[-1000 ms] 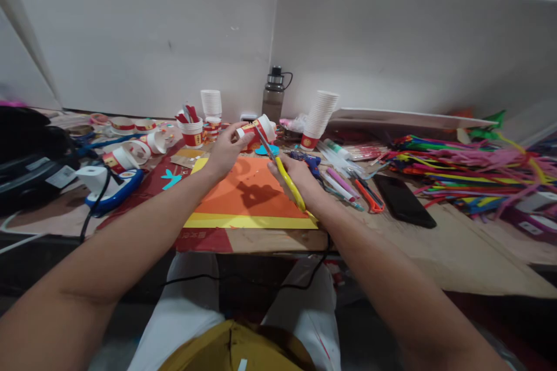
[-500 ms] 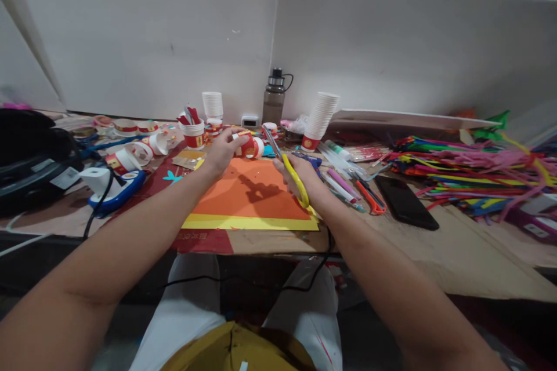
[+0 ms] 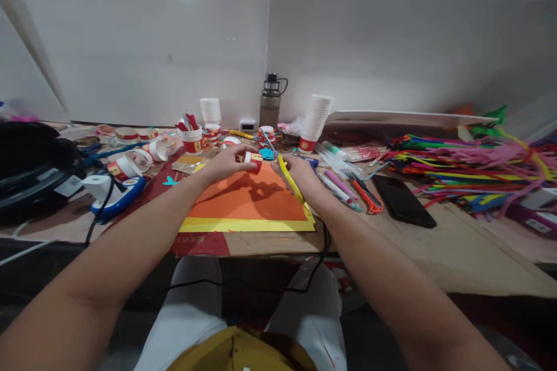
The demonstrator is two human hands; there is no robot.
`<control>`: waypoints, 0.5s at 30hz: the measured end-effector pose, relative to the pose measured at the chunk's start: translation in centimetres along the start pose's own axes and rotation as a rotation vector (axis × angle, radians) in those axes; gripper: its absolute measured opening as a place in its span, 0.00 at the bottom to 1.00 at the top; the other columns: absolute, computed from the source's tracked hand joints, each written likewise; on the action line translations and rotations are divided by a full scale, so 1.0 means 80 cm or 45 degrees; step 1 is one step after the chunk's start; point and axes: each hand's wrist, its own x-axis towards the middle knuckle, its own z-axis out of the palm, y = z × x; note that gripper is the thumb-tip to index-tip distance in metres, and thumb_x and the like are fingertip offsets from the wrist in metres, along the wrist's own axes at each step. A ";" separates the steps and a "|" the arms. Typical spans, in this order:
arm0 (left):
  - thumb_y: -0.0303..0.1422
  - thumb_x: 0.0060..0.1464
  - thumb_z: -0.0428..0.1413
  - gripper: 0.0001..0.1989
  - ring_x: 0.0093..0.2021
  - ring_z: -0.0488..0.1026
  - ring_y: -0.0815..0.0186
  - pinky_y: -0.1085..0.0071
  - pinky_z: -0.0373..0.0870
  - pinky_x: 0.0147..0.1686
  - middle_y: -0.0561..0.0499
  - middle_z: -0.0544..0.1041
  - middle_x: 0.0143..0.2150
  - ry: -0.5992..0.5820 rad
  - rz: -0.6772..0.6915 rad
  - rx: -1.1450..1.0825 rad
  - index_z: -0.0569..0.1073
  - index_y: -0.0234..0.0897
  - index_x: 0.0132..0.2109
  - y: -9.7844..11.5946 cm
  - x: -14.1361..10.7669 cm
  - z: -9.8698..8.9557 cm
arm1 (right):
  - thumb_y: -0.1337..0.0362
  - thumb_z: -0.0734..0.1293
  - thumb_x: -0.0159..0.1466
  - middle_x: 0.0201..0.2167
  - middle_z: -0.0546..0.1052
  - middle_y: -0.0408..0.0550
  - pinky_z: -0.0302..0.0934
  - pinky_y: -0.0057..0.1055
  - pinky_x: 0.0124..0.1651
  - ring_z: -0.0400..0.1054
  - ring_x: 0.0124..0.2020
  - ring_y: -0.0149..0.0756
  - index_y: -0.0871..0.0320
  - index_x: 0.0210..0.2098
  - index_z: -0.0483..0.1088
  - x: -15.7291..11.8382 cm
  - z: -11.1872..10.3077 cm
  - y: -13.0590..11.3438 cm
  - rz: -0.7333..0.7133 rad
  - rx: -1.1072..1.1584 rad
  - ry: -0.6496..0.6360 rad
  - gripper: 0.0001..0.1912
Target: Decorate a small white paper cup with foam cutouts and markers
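Note:
Over the orange paper (image 3: pixel 243 203), my left hand (image 3: pixel 228 163) pinches a small red and white paper cup piece (image 3: pixel 253 162) between thumb and fingers. My right hand (image 3: pixel 300 174) is closed on the yellow-handled scissors (image 3: pixel 289 179), whose blades point up and away, just right of the cup piece without clearly touching it. Yellow paper (image 3: pixel 243 225) shows beneath the orange paper. Blue paper bits (image 3: pixel 266 154) lie behind the cup piece.
A bottle (image 3: pixel 270 101) and stacked paper cups (image 3: pixel 317 122) stand at the back. Markers (image 3: pixel 342 184), a black phone (image 3: pixel 404 201) and colourful pipe cleaners (image 3: pixel 461 168) lie right. On the left are a power strip (image 3: pixel 119 202) and cut cups (image 3: pixel 124 168).
My left hand has turned the cup piece and drawn it slightly down. A red and white cup piece and something yellow now show behind that hand. The view has shifted slightly.

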 end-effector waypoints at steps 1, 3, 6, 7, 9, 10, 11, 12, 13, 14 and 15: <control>0.36 0.45 0.64 0.19 0.40 0.73 0.62 0.65 0.69 0.43 0.48 0.77 0.41 0.031 0.062 0.093 0.78 0.40 0.47 0.002 0.002 -0.003 | 0.47 0.65 0.61 0.18 0.70 0.43 0.62 0.30 0.28 0.65 0.21 0.34 0.57 0.37 0.74 0.000 -0.001 -0.001 -0.001 -0.011 0.000 0.20; 0.35 0.45 0.64 0.16 0.42 0.72 0.60 0.62 0.66 0.49 0.48 0.77 0.40 0.035 0.173 0.266 0.79 0.41 0.43 0.003 0.005 -0.006 | 0.47 0.65 0.60 0.18 0.70 0.43 0.62 0.30 0.28 0.65 0.21 0.33 0.58 0.37 0.74 -0.001 -0.002 -0.003 -0.015 -0.017 -0.004 0.19; 0.34 0.43 0.65 0.12 0.44 0.71 0.57 0.58 0.62 0.53 0.48 0.78 0.38 -0.065 0.240 0.459 0.80 0.43 0.39 -0.002 0.011 0.000 | 0.48 0.66 0.60 0.19 0.71 0.44 0.62 0.30 0.29 0.66 0.22 0.33 0.58 0.36 0.74 -0.001 -0.002 -0.005 -0.023 -0.029 -0.002 0.19; 0.35 0.42 0.65 0.13 0.45 0.71 0.56 0.57 0.61 0.54 0.48 0.78 0.39 -0.103 0.249 0.505 0.80 0.43 0.39 -0.005 0.013 0.003 | 0.48 0.66 0.60 0.20 0.72 0.44 0.62 0.30 0.30 0.67 0.22 0.34 0.58 0.36 0.74 -0.001 -0.002 -0.005 -0.024 -0.036 0.003 0.19; 0.37 0.44 0.64 0.15 0.48 0.70 0.54 0.57 0.60 0.55 0.46 0.79 0.43 -0.113 0.259 0.520 0.80 0.43 0.42 -0.009 0.017 0.009 | 0.49 0.66 0.60 0.23 0.74 0.45 0.62 0.30 0.31 0.68 0.25 0.34 0.58 0.37 0.75 0.000 -0.002 -0.004 -0.037 -0.052 0.022 0.18; 0.38 0.45 0.63 0.16 0.49 0.70 0.54 0.57 0.61 0.55 0.46 0.78 0.45 -0.072 0.258 0.482 0.79 0.43 0.44 -0.011 0.018 0.009 | 0.49 0.66 0.60 0.24 0.75 0.46 0.62 0.30 0.32 0.69 0.26 0.35 0.58 0.37 0.75 0.000 -0.002 -0.003 -0.048 -0.062 0.034 0.18; 0.39 0.48 0.62 0.16 0.50 0.70 0.55 0.58 0.61 0.54 0.45 0.78 0.47 0.003 0.245 0.432 0.79 0.42 0.45 -0.013 0.020 0.009 | 0.50 0.66 0.60 0.26 0.76 0.47 0.62 0.30 0.33 0.69 0.27 0.35 0.58 0.36 0.75 0.001 -0.002 -0.002 -0.059 -0.071 0.044 0.17; 0.40 0.49 0.60 0.16 0.49 0.71 0.56 0.60 0.62 0.53 0.44 0.78 0.48 0.112 0.218 0.378 0.78 0.41 0.46 -0.015 0.022 0.006 | 0.50 0.66 0.60 0.26 0.76 0.47 0.62 0.29 0.33 0.69 0.28 0.35 0.58 0.35 0.75 0.001 -0.002 -0.002 -0.064 -0.077 0.050 0.16; 0.40 0.50 0.60 0.16 0.46 0.72 0.58 0.62 0.64 0.51 0.44 0.77 0.48 0.247 0.173 0.324 0.78 0.40 0.45 -0.018 0.023 0.002 | 0.51 0.66 0.60 0.26 0.76 0.47 0.62 0.29 0.32 0.69 0.27 0.35 0.58 0.35 0.74 0.002 -0.002 -0.001 -0.064 -0.082 0.053 0.16; 0.40 0.50 0.60 0.15 0.43 0.72 0.60 0.64 0.65 0.47 0.45 0.78 0.46 0.401 0.107 0.274 0.78 0.39 0.44 -0.021 0.023 -0.004 | 0.51 0.66 0.61 0.26 0.76 0.46 0.62 0.29 0.32 0.69 0.27 0.34 0.57 0.35 0.74 0.002 -0.003 0.000 -0.059 -0.084 0.051 0.15; 0.39 0.49 0.61 0.13 0.39 0.71 0.63 0.66 0.65 0.44 0.46 0.78 0.43 0.561 0.015 0.200 0.78 0.38 0.41 -0.026 0.023 -0.009 | 0.52 0.65 0.61 0.25 0.75 0.46 0.61 0.28 0.30 0.68 0.26 0.34 0.57 0.34 0.73 0.002 -0.003 0.000 -0.054 -0.086 0.046 0.15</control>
